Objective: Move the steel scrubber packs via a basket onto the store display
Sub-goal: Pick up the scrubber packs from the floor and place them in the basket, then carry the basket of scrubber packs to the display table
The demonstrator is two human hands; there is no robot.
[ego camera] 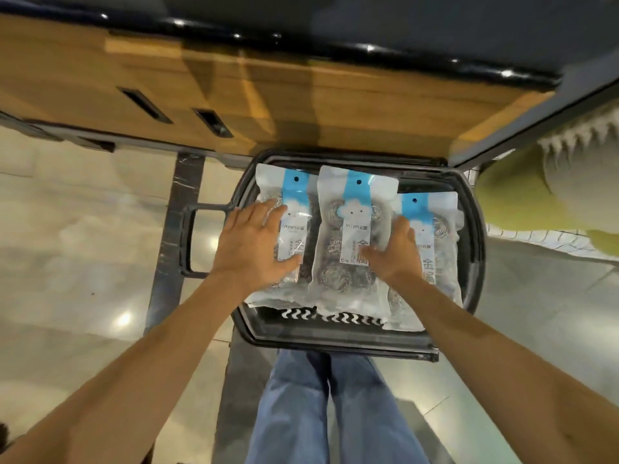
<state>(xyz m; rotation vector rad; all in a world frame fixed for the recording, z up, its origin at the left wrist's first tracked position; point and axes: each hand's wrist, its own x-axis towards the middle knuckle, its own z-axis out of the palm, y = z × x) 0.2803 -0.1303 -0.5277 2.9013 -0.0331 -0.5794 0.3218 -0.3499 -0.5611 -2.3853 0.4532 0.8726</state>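
Head: L hand (254, 242) & R hand (398, 252) flat on glossy plastic scrubber packs (345, 202) in dark basket (335, 341)

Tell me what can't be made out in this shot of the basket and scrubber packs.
Head view:
Basket floor: covered by the three packs; more underneath cannot be told.
Left pack label: partly under the left hand.
Right hand, on middle pack and right pack: its own back hides the fingers' curl; grip unclear.
Small print on packs: blurred.
Yellow thing: cut by the right edge.
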